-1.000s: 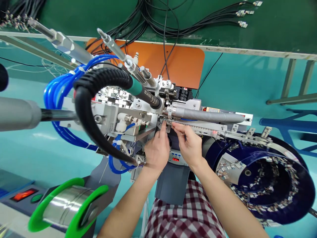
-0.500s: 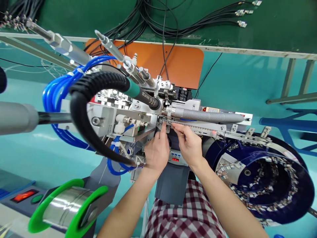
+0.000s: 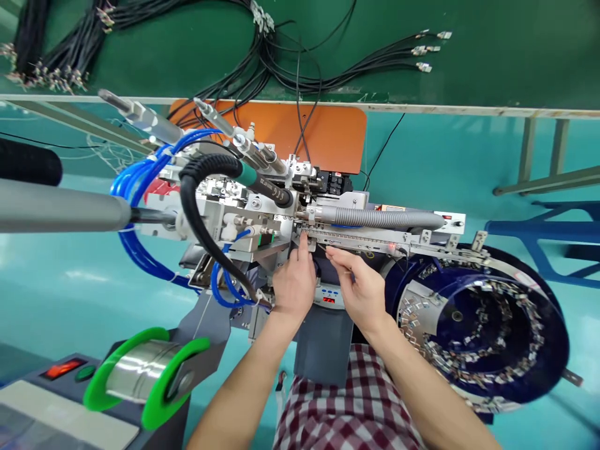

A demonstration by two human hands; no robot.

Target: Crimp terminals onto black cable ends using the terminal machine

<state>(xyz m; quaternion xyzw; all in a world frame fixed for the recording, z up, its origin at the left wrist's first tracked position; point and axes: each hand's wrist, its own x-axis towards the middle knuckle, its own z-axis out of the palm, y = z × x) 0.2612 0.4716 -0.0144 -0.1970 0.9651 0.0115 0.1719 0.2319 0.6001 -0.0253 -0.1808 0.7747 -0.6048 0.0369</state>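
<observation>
My left hand (image 3: 294,284) reaches up to the machine with its index finger stretched out. That fingertip touches the left end of the metal feed rail (image 3: 356,237), just below the soldering head; the other fingers are partly curled. To its right, my right hand (image 3: 360,289) pinches a thin pointed tool (image 3: 322,248) between thumb and index finger. Its dark tip points at the rail's lower edge, near my left fingertip. The tool's kind cannot be made out. Small metal parts sit in a row along the rail.
A blue bowl feeder (image 3: 553,337) holding several metal connectors stands at right. The soldering iron's black cable (image 3: 194,212) arches at left, beside blue air hoses (image 3: 140,250). A green solder spool (image 3: 154,400) sits lower left. Black cables (image 3: 375,56) lie on the green table (image 3: 492,75) behind.
The camera view has shifted. My right hand and the thin tool have drawn slightly back from the rail, so the tool's tip now shows; my left index finger stays at the rail's end.
</observation>
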